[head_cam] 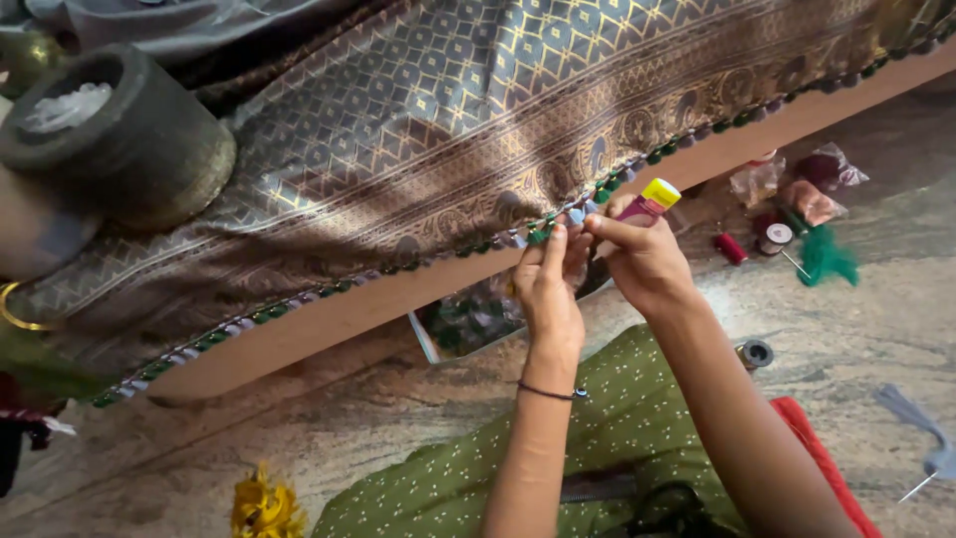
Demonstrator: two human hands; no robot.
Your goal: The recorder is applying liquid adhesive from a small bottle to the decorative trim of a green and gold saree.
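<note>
A grey and gold patterned silk cloth (428,130) lies over a wooden platform (329,319), its edge trimmed with small green and grey tassel knots (299,296). My left hand (550,284) pinches the trim at the cloth's edge. My right hand (642,257) meets it there and holds a small pink tube with a yellow cap (652,198). A dark thread band circles my left wrist. My green dotted garment (558,448) covers my lap below.
A round metal pot (119,130) stands on the cloth at upper left. Thread spools (767,237), green thread (827,259) and small plastic bags (797,184) lie on the stone floor at right. A spool (754,353), yellow tassel (264,508) and grey tassel (921,433) lie nearer.
</note>
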